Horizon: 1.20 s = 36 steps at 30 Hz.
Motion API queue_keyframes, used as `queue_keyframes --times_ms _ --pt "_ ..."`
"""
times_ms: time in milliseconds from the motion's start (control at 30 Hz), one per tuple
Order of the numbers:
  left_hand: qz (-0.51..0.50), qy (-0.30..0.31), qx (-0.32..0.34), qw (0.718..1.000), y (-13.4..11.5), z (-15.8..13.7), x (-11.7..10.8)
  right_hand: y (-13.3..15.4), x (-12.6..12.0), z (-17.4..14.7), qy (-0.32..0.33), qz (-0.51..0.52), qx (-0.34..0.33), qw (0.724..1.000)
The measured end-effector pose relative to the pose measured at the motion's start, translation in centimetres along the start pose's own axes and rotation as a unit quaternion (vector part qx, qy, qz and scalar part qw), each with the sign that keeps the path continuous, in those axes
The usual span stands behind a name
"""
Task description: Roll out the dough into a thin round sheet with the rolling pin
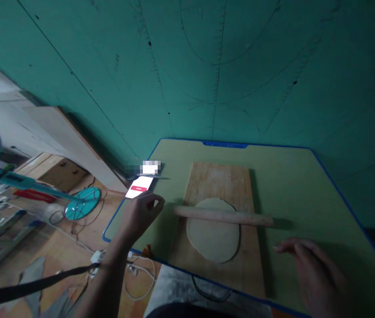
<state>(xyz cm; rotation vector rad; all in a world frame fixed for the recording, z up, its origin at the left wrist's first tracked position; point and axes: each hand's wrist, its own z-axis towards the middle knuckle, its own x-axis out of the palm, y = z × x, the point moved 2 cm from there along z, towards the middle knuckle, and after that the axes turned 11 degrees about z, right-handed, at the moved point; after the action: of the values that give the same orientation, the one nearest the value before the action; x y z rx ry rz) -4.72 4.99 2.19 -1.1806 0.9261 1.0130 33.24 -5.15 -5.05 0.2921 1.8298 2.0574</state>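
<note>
Head camera view shows a wooden board (222, 181) lying on a pale green table top (293, 181) with a blue edge, right of the centre of the frame. On the board there is a round, flat sheet of dough (212, 243), in the lower middle of the picture. A rolling pin (223, 215) lies across the upper part of this dough, almost level. Both its ends go past the sides of the board, and the left end is blurred.

The left hand (143, 216), left of the centre, is above the table near the phone (139, 185). Its fingers are loosely bent, with a small gap between thumb and forefinger, and it has hold of nothing that I can see. The phone lies at the left border of the table and shows a white screen with a red bar.

The right hand (320, 269), in the lower right, is also half open, its fingers softly curved. It is near the right end of the rolling pin but does not touch it, and no object is visible in its grip.

Behind the table stands a green wall (256, 79). At the left of the frame, a round turquoise base (83, 203) rests on the floor near a cardboard box (58, 172).
</note>
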Motion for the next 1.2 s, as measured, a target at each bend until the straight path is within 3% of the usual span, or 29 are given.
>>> queue_keyframes --times_ms 233,467,700,800,933,1067,1200 --pt "-0.049 -0.007 -0.037 0.998 0.1 1.5 0.3 -0.4 -0.4 -0.6 -0.040 0.005 0.049 0.998" --pt "-0.110 -0.018 0.026 0.993 1.2 1.4 0.3 -0.4 -0.5 -0.4 -0.085 -0.061 0.046 0.993" --pt "-0.151 0.021 0.106 0.983 0.3 -0.3 1.1 3.2 1.4 0.7 -0.116 -0.132 -0.019 0.984" --pt "-0.151 0.074 0.101 0.981 -0.4 -1.0 1.4 4.6 3.0 3.2 -0.087 -0.178 -0.049 0.979" --pt "-0.117 0.128 0.075 0.982 -1.7 -1.5 2.0 4.8 5.4 5.8 0.017 -0.267 -0.043 0.963" --pt "-0.104 0.101 0.037 0.989 -2.1 -2.6 2.4 4.2 6.3 5.3 0.102 -0.292 -0.021 0.951" --pt "-0.130 0.083 0.012 0.988 -2.2 -4.8 2.9 4.1 5.3 3.8 0.136 -0.265 -0.036 0.954"
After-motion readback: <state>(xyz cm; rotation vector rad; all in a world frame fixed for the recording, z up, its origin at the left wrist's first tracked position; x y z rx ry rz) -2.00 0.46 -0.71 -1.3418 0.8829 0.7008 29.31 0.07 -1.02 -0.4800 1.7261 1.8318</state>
